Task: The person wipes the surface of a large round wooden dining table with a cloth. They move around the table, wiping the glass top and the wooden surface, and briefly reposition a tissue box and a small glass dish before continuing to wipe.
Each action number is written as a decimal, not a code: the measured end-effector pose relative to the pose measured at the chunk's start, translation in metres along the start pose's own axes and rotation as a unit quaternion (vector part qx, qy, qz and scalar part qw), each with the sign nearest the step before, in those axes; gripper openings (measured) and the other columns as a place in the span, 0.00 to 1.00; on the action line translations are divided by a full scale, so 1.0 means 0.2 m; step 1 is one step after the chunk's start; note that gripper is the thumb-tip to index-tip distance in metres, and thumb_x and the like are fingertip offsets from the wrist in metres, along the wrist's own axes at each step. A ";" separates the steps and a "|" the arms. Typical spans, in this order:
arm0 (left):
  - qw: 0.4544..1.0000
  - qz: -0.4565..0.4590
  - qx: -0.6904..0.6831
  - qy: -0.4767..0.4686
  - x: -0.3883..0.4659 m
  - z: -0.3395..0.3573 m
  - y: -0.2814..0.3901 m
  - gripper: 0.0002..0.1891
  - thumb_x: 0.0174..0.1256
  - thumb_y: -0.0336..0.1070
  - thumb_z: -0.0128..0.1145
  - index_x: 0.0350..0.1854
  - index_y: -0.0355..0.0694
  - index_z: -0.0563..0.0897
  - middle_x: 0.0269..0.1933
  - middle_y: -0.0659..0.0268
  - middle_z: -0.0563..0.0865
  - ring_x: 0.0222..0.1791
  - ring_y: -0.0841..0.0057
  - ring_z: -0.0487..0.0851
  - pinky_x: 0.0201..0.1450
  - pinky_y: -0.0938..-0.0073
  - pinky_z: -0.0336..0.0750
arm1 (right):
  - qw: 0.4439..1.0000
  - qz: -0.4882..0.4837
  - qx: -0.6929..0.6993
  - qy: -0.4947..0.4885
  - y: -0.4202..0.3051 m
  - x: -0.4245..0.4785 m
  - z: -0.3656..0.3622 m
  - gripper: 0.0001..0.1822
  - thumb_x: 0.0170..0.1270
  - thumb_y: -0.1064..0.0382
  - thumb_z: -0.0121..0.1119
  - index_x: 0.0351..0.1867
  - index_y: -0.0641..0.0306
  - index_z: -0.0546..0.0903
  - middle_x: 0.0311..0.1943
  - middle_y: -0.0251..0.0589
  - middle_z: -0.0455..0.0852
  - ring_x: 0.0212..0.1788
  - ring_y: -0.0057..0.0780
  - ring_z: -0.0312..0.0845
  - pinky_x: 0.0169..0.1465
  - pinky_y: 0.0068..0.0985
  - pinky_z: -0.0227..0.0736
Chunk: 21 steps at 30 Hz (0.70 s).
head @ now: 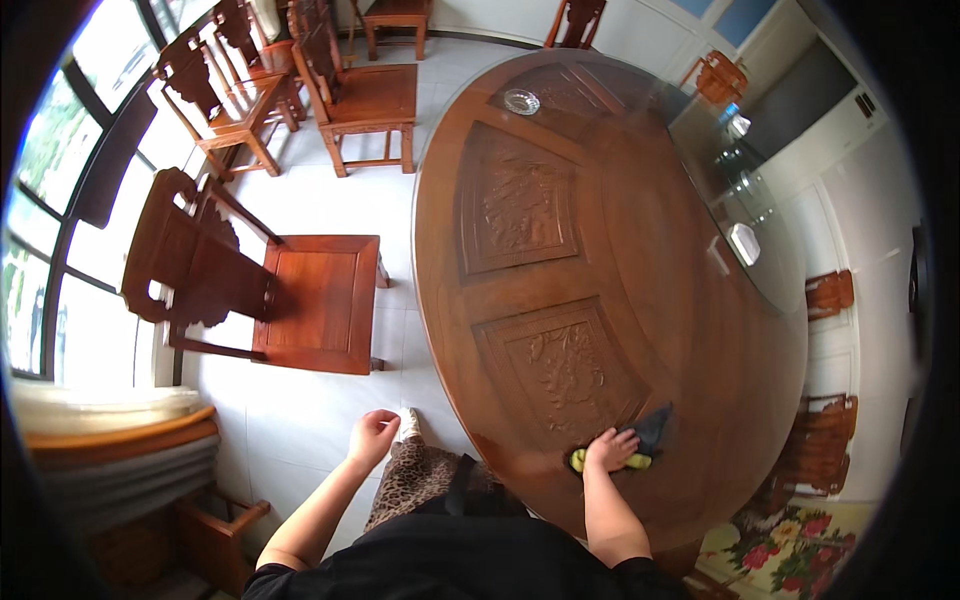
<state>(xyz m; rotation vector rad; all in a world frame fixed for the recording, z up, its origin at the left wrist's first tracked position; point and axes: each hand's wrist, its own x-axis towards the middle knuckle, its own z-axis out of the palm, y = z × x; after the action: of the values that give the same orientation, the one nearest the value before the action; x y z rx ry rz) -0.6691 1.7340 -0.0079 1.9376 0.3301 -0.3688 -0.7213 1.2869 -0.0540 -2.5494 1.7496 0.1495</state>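
My right hand (613,450) presses down on a yellow-green and dark grey cloth (651,431), which lies on the glass-covered top of a round carved wooden table (540,289). Part of the cloth sticks out on both sides of the palm. My left hand (374,437) hangs in the air left of the table's edge, over the floor, with its fingers curled loosely and no object seen in it. Carved relief panels show through the glass.
A wooden chair (322,300) stands left of the table, with more chairs (375,94) behind it. On the table are a glass ashtray (521,102) and a raised round glass turntable (780,289) bearing a white tissue pack (745,244) and glassware. A small wooden stool (217,532) is at lower left.
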 end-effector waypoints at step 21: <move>0.913 0.120 0.168 -0.353 0.82 0.28 0.72 0.11 0.62 0.39 0.59 0.38 0.36 0.84 0.34 0.60 0.86 0.35 0.71 0.85 0.41 0.74 0.79 | 0.964 -0.219 0.123 0.086 -0.99 0.23 -0.10 0.26 0.71 0.50 0.40 0.66 0.57 0.68 0.71 0.42 0.58 0.73 0.40 0.50 0.67 0.53 0.52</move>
<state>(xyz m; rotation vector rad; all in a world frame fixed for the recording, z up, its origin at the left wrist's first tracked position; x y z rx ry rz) -0.4687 1.6370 0.0264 1.9925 -0.4706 -0.9701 -0.5182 1.3137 -0.0416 -2.7402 1.1099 -0.2937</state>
